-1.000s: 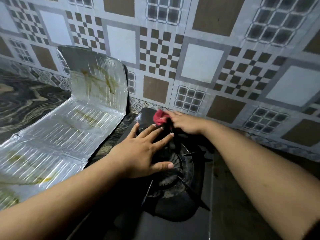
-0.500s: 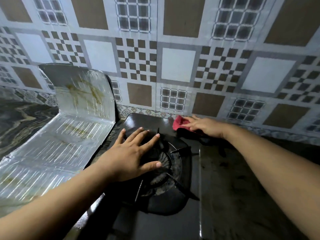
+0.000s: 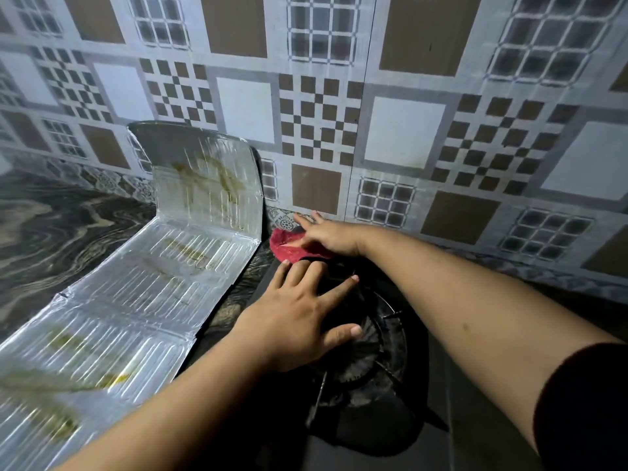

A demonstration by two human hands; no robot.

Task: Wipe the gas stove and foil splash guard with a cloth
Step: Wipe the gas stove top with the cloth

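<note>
We press the red cloth (image 3: pixel 289 248) flat against the back left corner of the gas stove (image 3: pixel 380 447) with our right hand (image 3: pixel 326 234), fingers spread and laid over the fabric rather than curled round it, which looks like a way to push the whole pad across the dark surface close to the tiled wall (image 3: pixel 401 130). Our left hand (image 3: pixel 299 321) rests open, palm down, fingers fanned over the burner grate (image 3: pixel 380 355); we judge it steadies the stove so it does not slide under the wiping. The foil splash guard (image 3: pixel 163 266) lies unfolded on the marbled counter (image 3: pixel 51 232) just left of the stove, its end panel propped up against the wall, with yellowish streaks on it, so that part of the job seems yet to come. Compared with half a second ago, the cloth and right hand have travelled leftward along the stove's back edge, from near the middle to the corner beside the foil's upright panel, while the left hand has kept its place on the grate.
</note>
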